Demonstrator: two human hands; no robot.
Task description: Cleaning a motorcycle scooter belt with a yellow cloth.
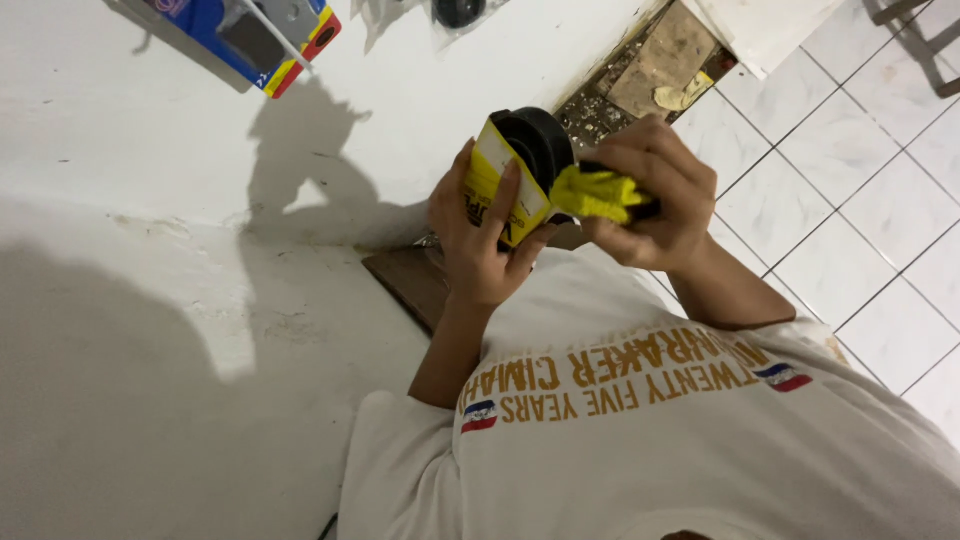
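Black-and-yellow can [520, 170], left hand [478, 235] fingers wrapped around it, right hand [655, 195] fingers pinching yellow cloth [595, 193]

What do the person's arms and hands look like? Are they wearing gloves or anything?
No gloves: the left hand and right hand are bare, and so are both forearms. I see no watch or rings. The white T-shirt has short sleeves, gold lettering and small flag patches.

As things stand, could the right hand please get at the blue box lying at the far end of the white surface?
Probably not freely: the right hand is closed on a yellow cloth against the black tin held by the left hand. The blue box lies apart, across bare white surface.
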